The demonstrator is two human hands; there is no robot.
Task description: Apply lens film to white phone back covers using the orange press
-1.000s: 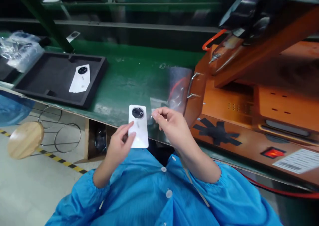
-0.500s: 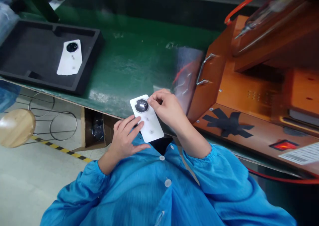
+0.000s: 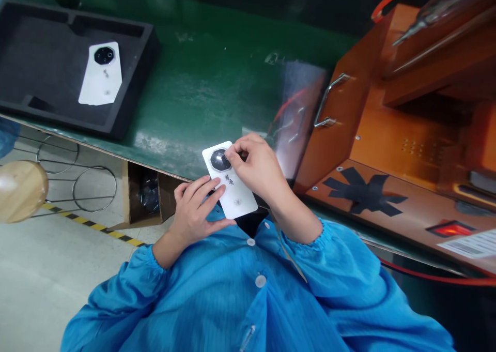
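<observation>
A white phone back cover with a black octagonal camera plate lies tilted at the green bench's front edge, close to my body. My left hand holds its left side, fingertips on the face and thumb along the lower edge. With thumb and index finger pinched together, my right hand touches the right side of the camera plate. Whatever sits between those fingertips is too small or hidden to make out. Another white phone back cover lies in the black foam tray at the left.
An orange machine with a metal handle and lit red switch stands on the right. Clear plastic film lies beside it on the green bench. Below the bench's left side are a wooden-topped stool and an open cardboard box.
The right fingertips have shifted from the camera plate's right edge slightly inward over it. The left hand keeps its hold. The view has shifted a little, so the tray appears higher.
</observation>
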